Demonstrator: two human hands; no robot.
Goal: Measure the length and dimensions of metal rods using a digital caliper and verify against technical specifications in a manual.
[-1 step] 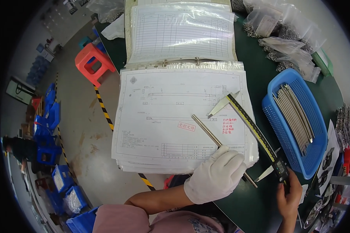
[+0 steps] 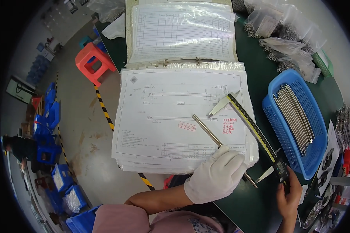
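My left hand (image 2: 216, 176), in a white glove, is closed over the near end of a thin metal rod (image 2: 207, 130). The rod lies diagonally on a printed technical drawing (image 2: 163, 116), the top sheet of a stack. My bare right hand (image 2: 287, 196) grips the display body of a long digital caliper (image 2: 252, 126) at the lower right. The caliper lies slanted beside the rod with its jaws slid far apart, the fixed jaw (image 2: 221, 105) up on the paper and the sliding jaw (image 2: 266, 174) near my hand.
A blue plastic basket (image 2: 274, 116) at the right holds several long metal rods. Clear bags of small metal parts (image 2: 284, 35) lie at the back right. An open ring binder (image 2: 182, 31) lies behind the drawing on the dark green table (image 2: 256, 206). A red stool (image 2: 93, 62) and blue bins (image 2: 46, 116) stand on the floor to the left.
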